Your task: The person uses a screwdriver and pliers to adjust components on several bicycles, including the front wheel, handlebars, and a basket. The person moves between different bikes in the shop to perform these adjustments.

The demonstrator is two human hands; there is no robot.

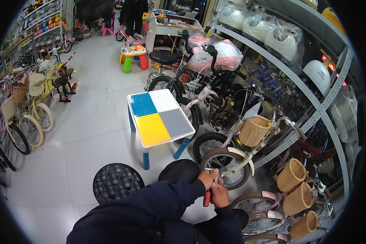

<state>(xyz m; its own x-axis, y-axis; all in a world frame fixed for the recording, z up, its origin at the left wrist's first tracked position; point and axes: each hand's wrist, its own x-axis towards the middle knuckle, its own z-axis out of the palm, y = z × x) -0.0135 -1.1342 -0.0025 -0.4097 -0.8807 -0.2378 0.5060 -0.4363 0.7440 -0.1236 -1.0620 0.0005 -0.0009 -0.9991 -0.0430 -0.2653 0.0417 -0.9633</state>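
Both hands are close together in front of my knees, low in the head view. My left hand (208, 178) is closed, with a thin bright metal piece (216, 180) showing at its fingers. Just below and to the right, my right hand (220, 197) is closed beside a red-handled tool (207, 198), whose grip points downward. The metal piece and the red grip seem to belong to one hand tool, but the fingers cover the join. Right beside the hands stands a cream bicycle with a brown tyre (245, 179) and a wicker basket (254, 131).
Ahead stands a small table (157, 144) with a blue, white, yellow and grey studded top. A black tufted stool (118, 184) is at left. More wicker baskets (292, 175) on bicycles crowd the right, under a metal shelf (336, 87). Another person (133, 16) stands far back.
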